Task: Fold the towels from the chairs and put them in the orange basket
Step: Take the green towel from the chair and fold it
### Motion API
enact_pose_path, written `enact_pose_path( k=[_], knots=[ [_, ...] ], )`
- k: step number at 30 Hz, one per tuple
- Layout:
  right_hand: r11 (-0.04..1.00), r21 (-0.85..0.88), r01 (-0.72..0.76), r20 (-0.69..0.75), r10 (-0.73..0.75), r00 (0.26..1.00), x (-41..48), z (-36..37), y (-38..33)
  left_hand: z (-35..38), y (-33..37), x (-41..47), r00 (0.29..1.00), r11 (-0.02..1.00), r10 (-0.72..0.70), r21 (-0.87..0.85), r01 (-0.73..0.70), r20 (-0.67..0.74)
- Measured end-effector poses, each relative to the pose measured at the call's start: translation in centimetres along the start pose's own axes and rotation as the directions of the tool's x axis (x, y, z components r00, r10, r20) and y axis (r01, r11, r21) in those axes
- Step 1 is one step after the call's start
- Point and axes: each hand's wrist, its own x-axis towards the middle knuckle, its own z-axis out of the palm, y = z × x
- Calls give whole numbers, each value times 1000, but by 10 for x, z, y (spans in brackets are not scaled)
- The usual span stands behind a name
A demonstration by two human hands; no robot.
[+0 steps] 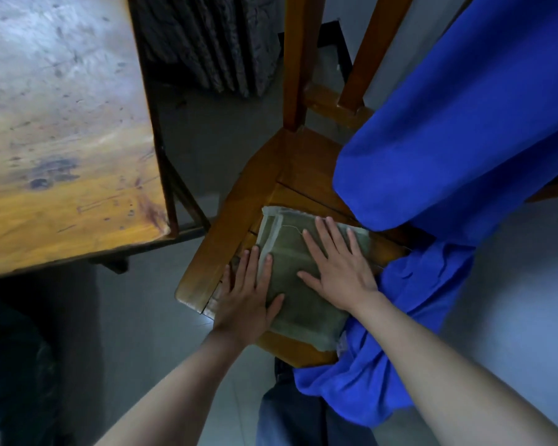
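A folded olive-green towel (300, 304) lies flat on the seat of a wooden chair (239, 217). My left hand (247, 294) presses on its left edge with straight fingers, partly over the seat. My right hand (335, 265) lies flat on the towel's upper right part, fingers spread. A large blue towel (448, 130) hangs over the chair's back and spills down over the seat's right side to the floor. No orange basket is in view.
A worn wooden table (62, 130) with a dark metal frame stands to the left, close to the chair. A dark ribbed object (213, 43) sits on the grey tiled floor beyond it. My jeans-clad leg (290, 413) is just below the chair.
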Motion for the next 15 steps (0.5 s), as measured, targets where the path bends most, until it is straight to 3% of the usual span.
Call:
enact_pose_path(
  k=[3,6,9,11,13,15],
  knots=[
    [999,-28,-30,100,33,994,-5,-13,-3,-6,1,-4,1000,1000,5,13,-5,-16],
    [993,38,-110,-86,113,990,-40,-23,-10,-16,5,-21,986,996,91,-11,-94,-139],
    [1000,7,6,-221,-4,975,-86,-10,-21,-18,11,-46,924,954,299,58,-293,-239],
    [996,-3,93,-164,-92,982,-106,1,-30,-12,17,-61,910,931,366,93,-354,-196],
    [996,1,88,-61,-88,994,-114,8,-35,-3,19,-65,930,938,341,107,-328,-138],
    [998,19,53,-61,-52,997,-114,18,-38,6,16,-62,940,951,302,120,-286,-159]
  ],
)
